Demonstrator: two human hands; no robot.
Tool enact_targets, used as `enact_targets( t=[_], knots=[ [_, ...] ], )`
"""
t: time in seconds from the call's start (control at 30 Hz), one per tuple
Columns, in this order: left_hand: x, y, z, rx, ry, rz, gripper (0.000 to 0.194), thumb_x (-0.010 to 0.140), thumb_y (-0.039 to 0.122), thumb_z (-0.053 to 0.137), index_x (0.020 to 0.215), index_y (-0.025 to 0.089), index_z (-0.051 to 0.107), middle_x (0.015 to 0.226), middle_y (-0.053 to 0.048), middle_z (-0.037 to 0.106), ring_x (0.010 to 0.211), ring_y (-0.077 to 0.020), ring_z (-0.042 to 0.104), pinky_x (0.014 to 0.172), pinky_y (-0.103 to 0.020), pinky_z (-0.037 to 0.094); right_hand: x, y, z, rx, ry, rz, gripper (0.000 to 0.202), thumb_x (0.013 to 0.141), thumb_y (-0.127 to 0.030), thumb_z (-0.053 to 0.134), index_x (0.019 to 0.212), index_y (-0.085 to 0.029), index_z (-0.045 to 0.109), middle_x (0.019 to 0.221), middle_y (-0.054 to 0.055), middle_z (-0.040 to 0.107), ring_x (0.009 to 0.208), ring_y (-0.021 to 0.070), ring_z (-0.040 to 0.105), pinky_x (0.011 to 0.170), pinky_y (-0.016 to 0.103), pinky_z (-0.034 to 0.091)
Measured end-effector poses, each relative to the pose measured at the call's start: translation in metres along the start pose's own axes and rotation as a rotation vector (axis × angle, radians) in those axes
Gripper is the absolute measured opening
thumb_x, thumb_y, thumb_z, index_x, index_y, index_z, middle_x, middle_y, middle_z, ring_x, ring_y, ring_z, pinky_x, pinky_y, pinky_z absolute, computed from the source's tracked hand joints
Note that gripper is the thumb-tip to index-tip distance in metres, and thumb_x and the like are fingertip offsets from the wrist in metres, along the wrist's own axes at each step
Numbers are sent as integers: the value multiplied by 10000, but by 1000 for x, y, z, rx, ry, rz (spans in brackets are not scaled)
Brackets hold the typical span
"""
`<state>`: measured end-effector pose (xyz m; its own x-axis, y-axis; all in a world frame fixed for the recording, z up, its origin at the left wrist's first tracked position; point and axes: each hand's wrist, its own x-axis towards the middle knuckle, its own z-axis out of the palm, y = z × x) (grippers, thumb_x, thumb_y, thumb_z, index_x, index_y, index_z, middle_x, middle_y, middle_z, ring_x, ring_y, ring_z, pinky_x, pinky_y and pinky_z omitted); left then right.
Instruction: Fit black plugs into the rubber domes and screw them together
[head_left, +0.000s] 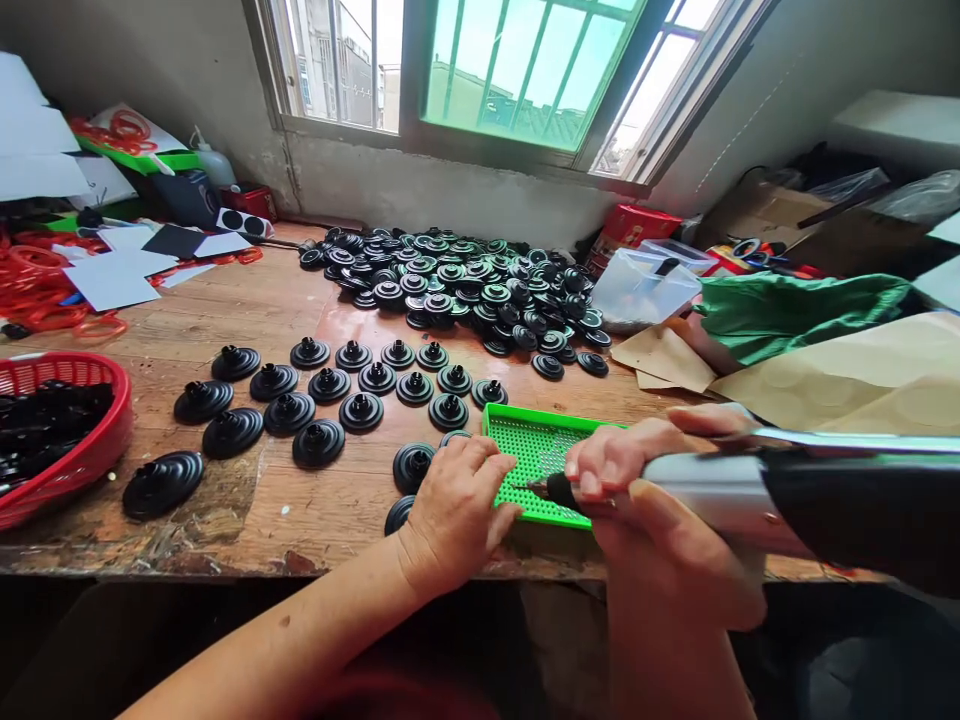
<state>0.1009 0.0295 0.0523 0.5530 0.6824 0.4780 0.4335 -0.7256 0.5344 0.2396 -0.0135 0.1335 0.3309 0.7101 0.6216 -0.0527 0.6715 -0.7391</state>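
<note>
My right hand [667, 490] is wrapped round a silver and black power screwdriver [712, 485], whose tip points left over a green perforated tray [525, 412] with small metal pieces in it. At the tray's left edge is my left hand [465, 500], its fingers curled and bent toward the tip; whether they pinch anything is too small to tell. Beside that hand lie black round discs [412, 466], partly covered by it. More black discs [361, 411] with upright central stems stand in loose rows to the left.
A big pile of black discs [465, 275] lies below the window. At the left edge sits a red basket [112, 420] of black parts. A clear plastic box [645, 290], brown paper [862, 370] and green cloth [795, 310] occupy the right side.
</note>
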Motion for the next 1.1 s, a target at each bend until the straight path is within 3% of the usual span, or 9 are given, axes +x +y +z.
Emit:
enact_targets(
  t=[0.1,0.2,0.47,0.7,0.8,0.87,1.1],
  knots=[
    [-8,-9,-6,-127,92,4,62,899,211,666,942,196,708,1023,-82,705,949,-237,622,851,-407,534,-5,-8,17,48,-41,28,363,835,-225,768,1161,-272,615,686,-30,620,571,174,589,557,377,484],
    [-16,-13,-11,-177,158,-20,125,925,188,627,835,203,712,948,-67,717,900,-218,618,822,-395,523,-11,-10,30,51,-61,42,360,857,-238,758,1175,-251,590,703,-25,611,583,172,585,587,398,494],
    [-32,-21,-22,-387,204,-144,74,883,153,699,864,200,753,935,-52,748,910,-207,639,834,-379,554,-18,-9,48,51,-100,53,356,874,-252,752,1170,-267,557,708,-32,611,594,168,581,630,413,514],
    [-38,-27,-28,-346,195,-153,80,876,177,712,934,218,750,999,-63,743,976,-232,636,885,-412,554,-18,-4,53,44,-154,71,365,882,-262,743,1201,-277,566,737,-24,620,615,179,607,628,409,520],
    [-36,-37,-31,-237,211,-206,360,793,204,803,1136,211,695,1158,-96,694,1095,-276,595,986,-480,516,-12,6,57,46,-153,46,386,853,-252,767,1191,-286,583,731,-30,624,600,175,609,616,396,522],
    [-34,-46,-31,-187,207,-273,456,750,184,831,1172,197,659,1176,-101,664,1117,-284,575,1010,-495,499,-6,16,61,62,-138,21,370,842,-216,763,1163,-286,593,704,-42,618,581,164,600,604,378,522],
    [-28,-71,-21,-209,72,-420,180,827,130,736,991,187,685,1017,-59,652,1033,-249,579,961,-439,505,3,57,72,-10,-125,44,355,837,-197,706,1142,-273,541,705,-58,608,616,164,617,599,355,524]
  ],
)
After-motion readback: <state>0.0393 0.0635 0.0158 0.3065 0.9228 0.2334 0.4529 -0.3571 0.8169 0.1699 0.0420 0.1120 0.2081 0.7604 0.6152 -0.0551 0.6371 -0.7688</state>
